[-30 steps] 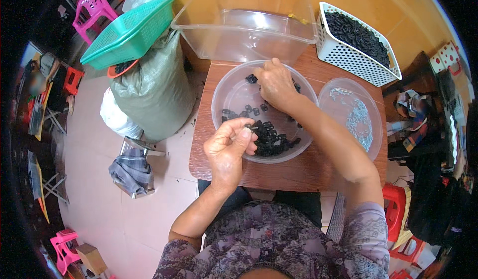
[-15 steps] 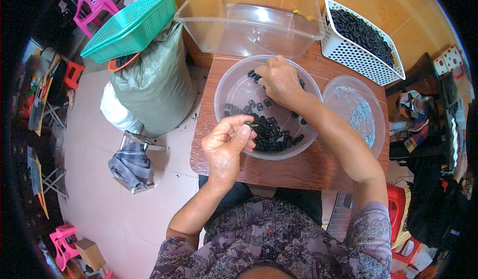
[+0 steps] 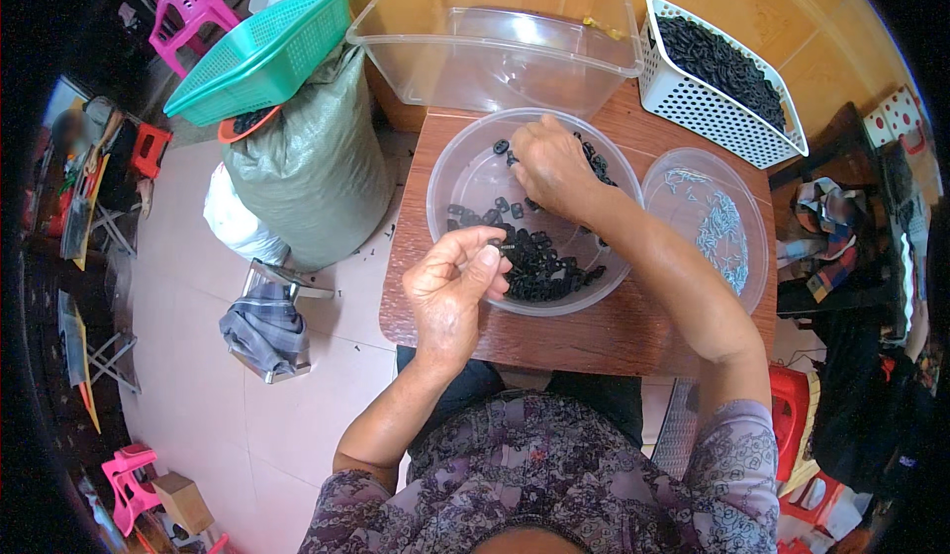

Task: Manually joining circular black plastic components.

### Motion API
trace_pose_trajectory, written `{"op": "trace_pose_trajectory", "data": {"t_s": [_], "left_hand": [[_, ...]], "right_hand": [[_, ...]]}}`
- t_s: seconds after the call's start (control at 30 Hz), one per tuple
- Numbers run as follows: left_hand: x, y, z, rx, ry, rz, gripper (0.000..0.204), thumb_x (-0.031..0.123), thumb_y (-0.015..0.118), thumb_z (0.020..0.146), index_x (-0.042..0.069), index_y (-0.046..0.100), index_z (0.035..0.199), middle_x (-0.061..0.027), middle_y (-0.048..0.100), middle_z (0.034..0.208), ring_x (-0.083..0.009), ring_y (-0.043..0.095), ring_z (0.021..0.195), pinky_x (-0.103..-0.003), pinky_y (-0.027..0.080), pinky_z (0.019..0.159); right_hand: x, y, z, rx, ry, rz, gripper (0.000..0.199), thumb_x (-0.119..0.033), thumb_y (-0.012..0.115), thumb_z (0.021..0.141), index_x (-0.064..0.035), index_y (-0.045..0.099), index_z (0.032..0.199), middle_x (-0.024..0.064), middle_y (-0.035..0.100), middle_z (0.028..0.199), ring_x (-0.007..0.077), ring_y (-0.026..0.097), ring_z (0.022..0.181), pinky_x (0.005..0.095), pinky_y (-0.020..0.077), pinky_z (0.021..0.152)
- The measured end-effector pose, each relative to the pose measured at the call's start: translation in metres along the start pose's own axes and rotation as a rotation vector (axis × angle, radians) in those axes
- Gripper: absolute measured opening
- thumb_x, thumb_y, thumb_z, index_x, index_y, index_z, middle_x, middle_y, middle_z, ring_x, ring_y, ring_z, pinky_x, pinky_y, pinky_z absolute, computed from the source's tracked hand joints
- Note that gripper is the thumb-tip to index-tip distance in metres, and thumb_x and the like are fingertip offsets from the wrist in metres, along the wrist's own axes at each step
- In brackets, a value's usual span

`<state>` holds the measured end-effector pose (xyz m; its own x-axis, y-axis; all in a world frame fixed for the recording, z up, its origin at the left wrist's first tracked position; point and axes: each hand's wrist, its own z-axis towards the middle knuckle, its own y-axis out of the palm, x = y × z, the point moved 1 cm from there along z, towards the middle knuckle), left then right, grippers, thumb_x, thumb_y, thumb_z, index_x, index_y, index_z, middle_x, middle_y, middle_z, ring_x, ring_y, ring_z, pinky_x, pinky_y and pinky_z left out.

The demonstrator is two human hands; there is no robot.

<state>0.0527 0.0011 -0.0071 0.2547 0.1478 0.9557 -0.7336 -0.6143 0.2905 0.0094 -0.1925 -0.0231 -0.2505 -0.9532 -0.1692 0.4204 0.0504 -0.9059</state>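
Note:
My left hand (image 3: 443,292) is closed at the near left rim of a clear round basin (image 3: 435,173). Thumb and forefinger pinch a small black plastic piece with a thin metal pin (image 3: 507,246) showing at it. My right hand (image 3: 556,170) reaches into the far side of the basin, its fingers curled downward and together; the fingertips are hidden, and I cannot make out what they grip. Small black plastic pieces (image 3: 544,272) lie heaped at the basin's near side, with others scattered by my right hand. Right of the basin, a shallow clear dish (image 3: 658,173) holds many silvery pins (image 3: 727,237).
A large clear bin (image 3: 475,84) stands behind the basin on the brown wooden table (image 3: 416,312). At the back right is a white perforated basket (image 3: 708,114) of black pieces. Left of the table, green baskets (image 3: 262,49) rest on a stuffed sack (image 3: 312,173); a stool with grey cloth (image 3: 262,328) stands nearby.
My right hand has shifted slightly left and nearer inside the basin, uncovering more black pieces to its right. My left hand keeps its pinch in nearly the same place.

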Motion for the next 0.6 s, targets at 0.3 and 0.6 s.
{"op": "trace_pose_trajectory", "data": {"t_s": [0.3, 0.6], "left_hand": [[0.003, 0.004, 0.002, 0.015, 0.003, -0.072, 0.016, 0.002, 0.055, 0.084, -0.004, 0.059, 0.099, -0.0062, 0.06, 0.072, -0.0071, 0.053, 0.055, -0.018, 0.043, 0.05], [0.014, 0.02, -0.004, 0.012, 0.003, -0.141, 0.018, 0.001, 0.054, 0.084, -0.005, 0.058, 0.101, -0.0076, 0.06, 0.073, -0.0084, 0.053, 0.055, -0.02, 0.044, 0.05]], "right_hand": [[-0.022, -0.03, -0.036, 0.064, 0.268, 0.684, 0.018, -0.005, 0.063, 0.069, 0.0021, 0.06, 0.085, 0.0137, 0.061, 0.075, 0.026, 0.058, 0.068, 0.0333, 0.0473, 0.064], [-0.04, -0.053, -0.068, -0.043, 0.604, 1.622, 0.02, -0.004, 0.062, 0.076, -0.0017, 0.064, 0.096, 0.0009, 0.061, 0.077, 0.0072, 0.052, 0.065, 0.0204, 0.0396, 0.058]]}}
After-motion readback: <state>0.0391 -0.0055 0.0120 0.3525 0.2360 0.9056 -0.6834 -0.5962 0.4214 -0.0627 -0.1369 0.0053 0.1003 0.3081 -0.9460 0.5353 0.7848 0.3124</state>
